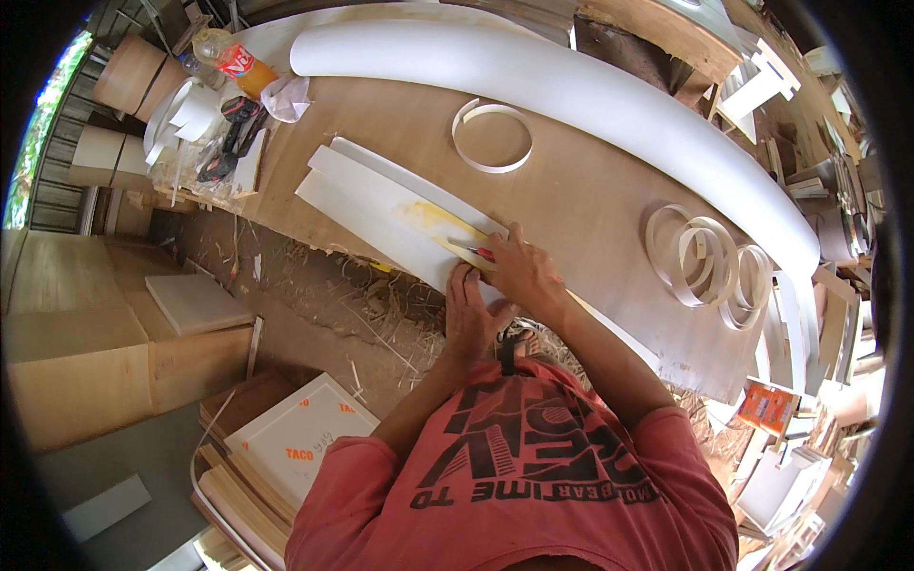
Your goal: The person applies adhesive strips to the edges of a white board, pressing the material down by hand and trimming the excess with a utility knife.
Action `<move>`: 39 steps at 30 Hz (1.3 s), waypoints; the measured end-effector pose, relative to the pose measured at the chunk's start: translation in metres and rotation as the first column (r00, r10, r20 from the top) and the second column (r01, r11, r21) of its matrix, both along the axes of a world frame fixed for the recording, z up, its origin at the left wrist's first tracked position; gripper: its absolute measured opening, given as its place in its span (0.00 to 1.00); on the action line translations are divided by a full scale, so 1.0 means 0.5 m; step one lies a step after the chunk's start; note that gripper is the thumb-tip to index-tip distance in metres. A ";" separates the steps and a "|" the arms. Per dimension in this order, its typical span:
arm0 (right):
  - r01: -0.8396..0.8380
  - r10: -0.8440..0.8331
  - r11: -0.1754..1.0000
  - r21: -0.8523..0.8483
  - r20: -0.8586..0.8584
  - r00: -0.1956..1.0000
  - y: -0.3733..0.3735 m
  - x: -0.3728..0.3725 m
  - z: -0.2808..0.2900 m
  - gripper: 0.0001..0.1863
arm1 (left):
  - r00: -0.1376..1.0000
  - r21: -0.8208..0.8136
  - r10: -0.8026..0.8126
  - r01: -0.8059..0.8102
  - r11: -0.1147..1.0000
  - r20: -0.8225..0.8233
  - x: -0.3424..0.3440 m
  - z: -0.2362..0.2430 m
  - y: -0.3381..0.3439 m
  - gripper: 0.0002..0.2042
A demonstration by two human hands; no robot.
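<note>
My right hand [526,273] is closed around a small red-handled tool [486,254] with a thin metal tip; it looks like a knife, though the fingers hide most of it. The tip lies over a long white panel [357,211] with a raised strip along its far side and a yellowish smear near the middle. Close beside it, my left hand [468,319] has bent fingers closed on the panel's near edge. The panel slants across the brown workbench top [390,119], from upper left toward my body.
A large white roll [552,71] curves along the bench's far side. Coils of edge strip [492,138] lie beyond the panel, with several more [700,257] at right. A bottle [238,65] and a power tool [238,133] stand far left. Wooden boxes [86,333] occupy the left; shavings litter the floor.
</note>
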State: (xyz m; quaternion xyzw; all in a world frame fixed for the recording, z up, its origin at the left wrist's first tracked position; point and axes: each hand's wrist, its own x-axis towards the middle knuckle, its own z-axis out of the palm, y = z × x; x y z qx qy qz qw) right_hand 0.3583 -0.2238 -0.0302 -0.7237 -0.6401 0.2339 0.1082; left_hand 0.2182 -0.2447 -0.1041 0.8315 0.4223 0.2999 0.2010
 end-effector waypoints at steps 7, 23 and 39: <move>-0.024 0.024 1.000 0.014 0.055 0.998 -0.005 -0.004 -0.001 0.22 | 1.000 0.005 0.006 -0.006 1.000 0.022 0.005 0.016 -0.002 0.39; 0.216 -0.182 0.975 0.051 -0.377 0.908 -0.098 0.138 0.003 0.28 | 1.000 -0.097 0.007 -0.008 0.995 -0.010 0.001 0.025 -0.002 0.36; 0.087 -0.090 0.993 -0.077 -0.041 0.995 -0.224 0.112 0.009 0.29 | 1.000 -0.130 -0.002 0.000 0.991 -0.019 0.001 0.026 -0.001 0.37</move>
